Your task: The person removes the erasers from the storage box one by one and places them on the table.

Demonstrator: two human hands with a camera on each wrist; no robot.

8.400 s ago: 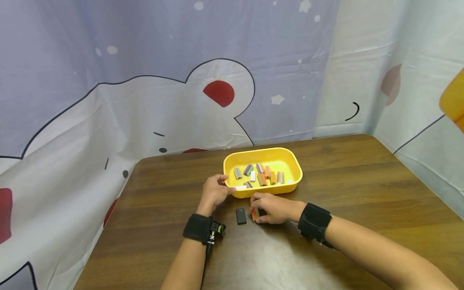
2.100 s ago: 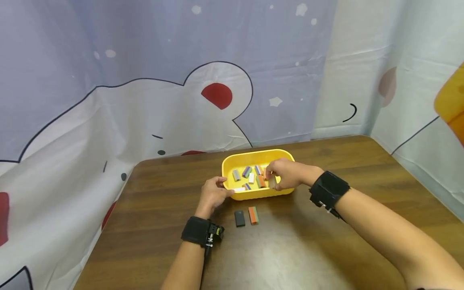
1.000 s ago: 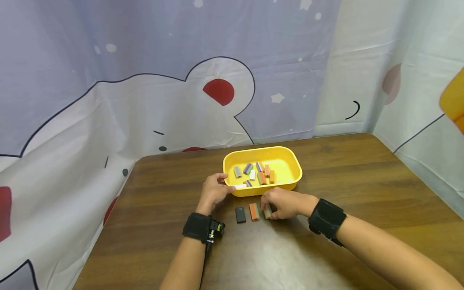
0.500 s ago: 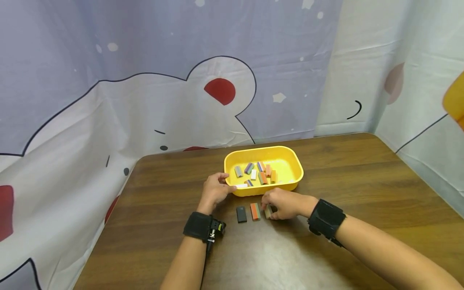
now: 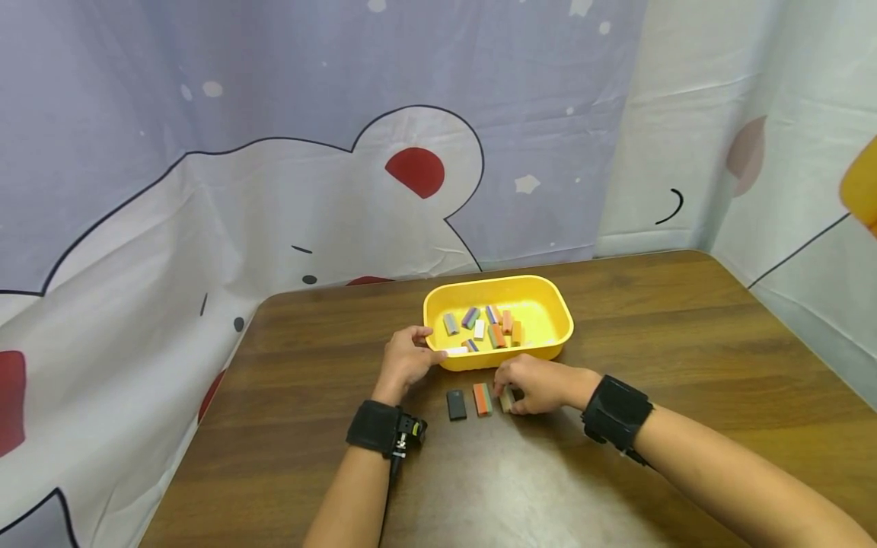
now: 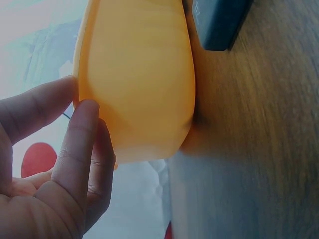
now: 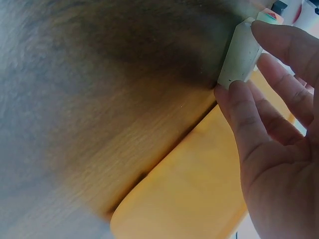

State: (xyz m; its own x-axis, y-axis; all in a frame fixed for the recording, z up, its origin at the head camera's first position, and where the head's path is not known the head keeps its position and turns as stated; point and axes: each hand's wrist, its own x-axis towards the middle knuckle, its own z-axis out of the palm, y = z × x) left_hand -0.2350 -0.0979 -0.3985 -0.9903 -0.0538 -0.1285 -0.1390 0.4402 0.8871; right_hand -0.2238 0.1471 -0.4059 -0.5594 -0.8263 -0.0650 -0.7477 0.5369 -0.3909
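My left hand [image 5: 406, 358] pinches the near left rim of a yellow plastic tray [image 5: 550, 329], thumb and fingers on either side of the wall, as the left wrist view shows. In front of the tray, my right hand [image 5: 537, 383] holds a pale eraser [image 7: 240, 55] by its ends, between thumb and fingers, down at the table. To its left lie an orange-and-green striped eraser [image 5: 483, 399] and a black eraser [image 5: 456, 406], forming a spaced row. The fingers partly cover the pale one in the head view.
Inside the tray lie several more erasers, among them a white one [image 5: 479, 330], a yellow-orange one [image 5: 517, 333] and a purple-and-green one [image 5: 470, 317]. The brown wooden table [image 5: 651, 327] ends at a patterned cloth [image 5: 274, 205] behind and at the sides.
The right hand set down the striped eraser beside the black one, took the pale eraser from the tray's right part and brought it to the row. During the last second it hardly moves. The left hand stays put.
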